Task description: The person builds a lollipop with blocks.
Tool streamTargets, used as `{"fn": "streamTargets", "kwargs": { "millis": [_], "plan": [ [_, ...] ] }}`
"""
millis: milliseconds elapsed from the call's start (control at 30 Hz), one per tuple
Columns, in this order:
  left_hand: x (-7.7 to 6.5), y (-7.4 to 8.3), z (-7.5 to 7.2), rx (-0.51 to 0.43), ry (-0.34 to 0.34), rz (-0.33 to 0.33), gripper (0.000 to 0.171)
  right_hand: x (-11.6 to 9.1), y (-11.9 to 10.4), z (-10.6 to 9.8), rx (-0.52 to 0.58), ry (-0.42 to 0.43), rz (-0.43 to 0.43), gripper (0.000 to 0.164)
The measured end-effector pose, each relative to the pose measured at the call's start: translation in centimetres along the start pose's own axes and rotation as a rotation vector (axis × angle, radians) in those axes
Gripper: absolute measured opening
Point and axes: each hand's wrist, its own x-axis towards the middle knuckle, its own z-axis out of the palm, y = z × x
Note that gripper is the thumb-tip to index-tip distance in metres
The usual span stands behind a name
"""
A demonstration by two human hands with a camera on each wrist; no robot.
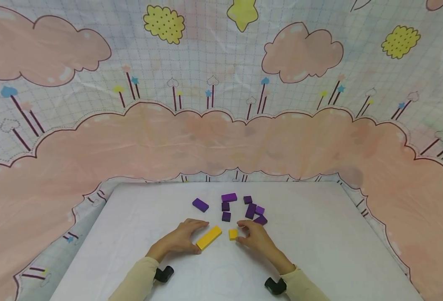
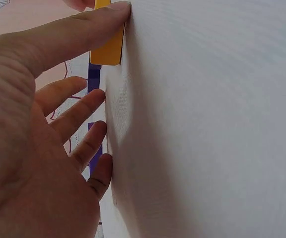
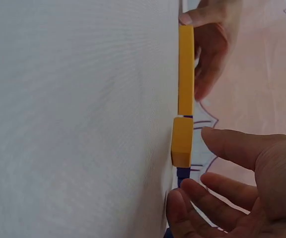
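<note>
A long yellow block [image 1: 209, 238] lies slanted on the white table, and a small yellow block [image 1: 233, 234] sits to its right. My left hand [image 1: 180, 239] is beside the long block, its thumb at the block's near end and its other fingers spread apart from it. In the left wrist view the thumb crosses in front of the long block [image 2: 107, 53]. My right hand [image 1: 257, 239] is around the right side of the small block, fingers relaxed. The right wrist view shows a gap between the right thumb and the small block [image 3: 182, 142].
Beyond the hands lie several purple blocks, among them a lone one [image 1: 200, 205] at left, a flat one [image 1: 229, 197] at the back and a cluster with a dark one [image 1: 250, 211] near the right hand. A patterned cloth [image 1: 221, 142] hangs behind the white table [image 1: 138, 209].
</note>
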Motion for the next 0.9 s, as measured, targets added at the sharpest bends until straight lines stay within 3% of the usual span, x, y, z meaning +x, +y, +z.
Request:
{"fn": "streamTargets", "kwargs": {
  "millis": [267,433,667,900],
  "plan": [
    [0.6,0.1,0.0,0.060,-0.017,0.011,0.089,0.2,0.2,0.4,-0.033,-0.025,-0.002,0.043],
    [1.0,0.3,-0.2,0.094,-0.064,0.016,0.091,0.4,0.2,0.5,-0.044,-0.045,0.005,0.040],
    [2.0,0.8,-0.5,0.234,-0.157,0.016,0.096,0.5,0.1,0.6,-0.047,-0.067,0.005,0.039],
    [2.4,1.4,-1.0,0.278,-0.179,0.035,0.092,0.6,0.0,0.6,-0.057,-0.063,-0.010,0.036]
  ]
}}
